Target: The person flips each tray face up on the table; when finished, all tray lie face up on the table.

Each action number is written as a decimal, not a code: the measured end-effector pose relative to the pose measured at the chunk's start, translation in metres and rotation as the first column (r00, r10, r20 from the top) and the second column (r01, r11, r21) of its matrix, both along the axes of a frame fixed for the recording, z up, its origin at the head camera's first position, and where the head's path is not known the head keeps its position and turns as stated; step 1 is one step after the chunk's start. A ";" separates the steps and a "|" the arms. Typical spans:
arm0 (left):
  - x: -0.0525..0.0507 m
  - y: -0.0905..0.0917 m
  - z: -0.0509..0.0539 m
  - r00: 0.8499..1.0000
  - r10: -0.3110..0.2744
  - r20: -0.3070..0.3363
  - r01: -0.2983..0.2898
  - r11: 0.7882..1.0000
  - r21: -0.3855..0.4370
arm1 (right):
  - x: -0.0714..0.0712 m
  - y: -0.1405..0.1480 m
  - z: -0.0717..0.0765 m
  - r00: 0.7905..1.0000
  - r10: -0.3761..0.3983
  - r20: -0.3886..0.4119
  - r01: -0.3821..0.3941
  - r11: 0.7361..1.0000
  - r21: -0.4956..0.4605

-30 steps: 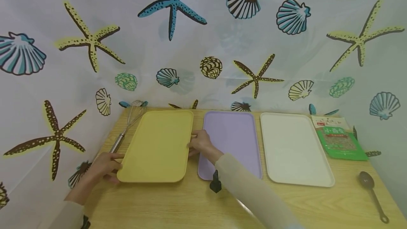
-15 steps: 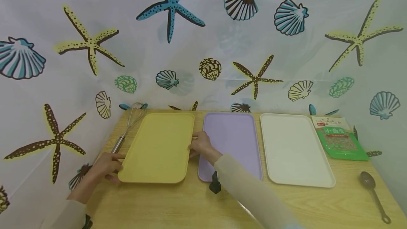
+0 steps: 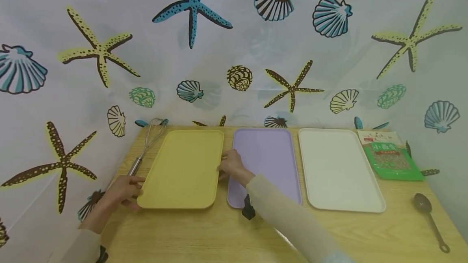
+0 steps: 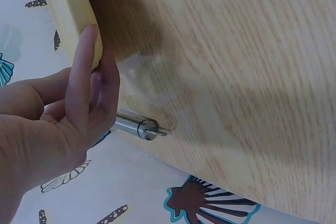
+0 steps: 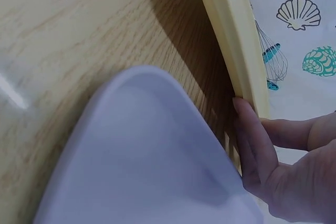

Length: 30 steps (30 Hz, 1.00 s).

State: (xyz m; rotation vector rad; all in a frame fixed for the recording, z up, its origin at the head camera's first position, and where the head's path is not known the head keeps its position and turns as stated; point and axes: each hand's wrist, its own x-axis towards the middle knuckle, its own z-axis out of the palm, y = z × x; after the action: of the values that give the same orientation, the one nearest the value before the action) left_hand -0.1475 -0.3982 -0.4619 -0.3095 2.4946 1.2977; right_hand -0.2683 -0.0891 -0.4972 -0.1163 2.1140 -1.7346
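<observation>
Both hands hold a yellow rectangular tray (image 3: 180, 169) at the left of the table. My left hand (image 3: 125, 192) grips its near left corner, and my right hand (image 3: 232, 164) pinches the right edge. In the left wrist view, the fingers (image 4: 81, 77) curl at the tray's corner. From the right wrist, the tray's rim (image 5: 231, 30) shows between thumb and fingers, with a shadow on the wood beneath, so the near side appears raised. A purple tray (image 3: 268, 165) lies just right of the yellow one, partly covered by the right hand and forearm.
A whisk (image 3: 144, 147) lies along the left, its steel handle (image 4: 134, 124) close to the left hand. Right of the purple tray are a white tray (image 3: 340, 169), a green seasoning packet (image 3: 391, 157) and a brown spoon (image 3: 429, 218). A shell-patterned cloth (image 3: 219, 52) rises behind the wooden table (image 3: 204, 234).
The yellow tray has shifted slightly: its near left corner sits a little farther right and its far edge a little lower in view. Both hands keep their hold; the head view drifts slightly.
</observation>
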 end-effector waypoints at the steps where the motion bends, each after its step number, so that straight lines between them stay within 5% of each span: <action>1: 0.000 0.000 0.000 1.000 -0.003 0.002 0.003 1.000 0.000 | 0.000 0.000 0.000 1.000 0.001 0.001 -0.001 1.000 0.005; 14: -0.007 -0.005 0.002 0.998 0.049 0.035 -0.050 0.998 0.033 | 0.002 -0.004 0.005 1.000 -0.012 0.001 0.012 0.999 0.037; 24: -0.013 -0.007 -0.006 0.998 0.067 -0.011 -0.068 0.994 -0.081 | 0.004 -0.008 0.008 0.998 -0.058 0.019 0.057 0.997 0.047; 30: -0.013 -0.006 -0.014 0.995 0.024 -0.101 -0.044 0.978 -0.203 | 0.007 -0.003 0.012 0.999 -0.036 -0.023 0.038 0.997 0.069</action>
State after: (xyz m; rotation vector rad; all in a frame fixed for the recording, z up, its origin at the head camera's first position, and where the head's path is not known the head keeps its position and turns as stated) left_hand -0.1603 -0.4046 -0.4759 -0.3450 2.7237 1.0937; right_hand -0.2610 -0.0921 -0.4848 -0.0766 2.2024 -1.6854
